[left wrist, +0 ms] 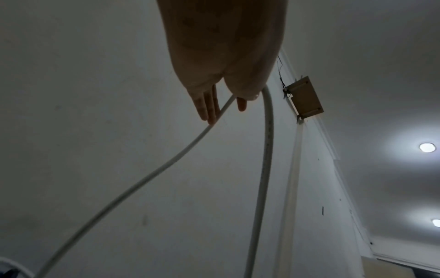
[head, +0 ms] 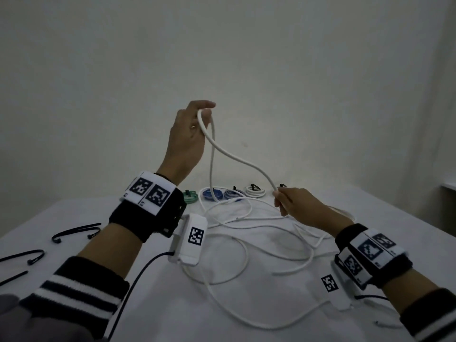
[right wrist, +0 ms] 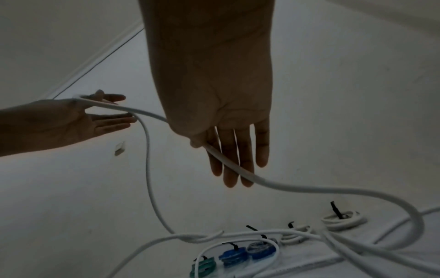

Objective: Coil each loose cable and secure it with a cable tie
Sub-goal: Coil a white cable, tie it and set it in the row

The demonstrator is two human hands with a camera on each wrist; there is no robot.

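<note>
A long white cable (head: 237, 159) lies in loose loops on the white table (head: 81, 211). My left hand (head: 190, 129) is raised high above the table. A bend of the cable hangs over the crook between its thumb and its straight fingers (left wrist: 209, 111). From there one strand drops to the table and the other runs down to my right hand (head: 283, 201). That hand is low, near the back of the table. In the right wrist view its thumb (right wrist: 196, 143) pinches the cable (right wrist: 309, 188) against otherwise straight fingers. The left hand (right wrist: 71, 122) shows there too, with straight fingers.
Finished coils with black ties sit in a row by the wall: green (head: 190, 196), blue (head: 213, 193), white (head: 255, 191). Loose black cable ties (head: 76, 230) lie at the left of the table, more near its left edge (head: 29, 256).
</note>
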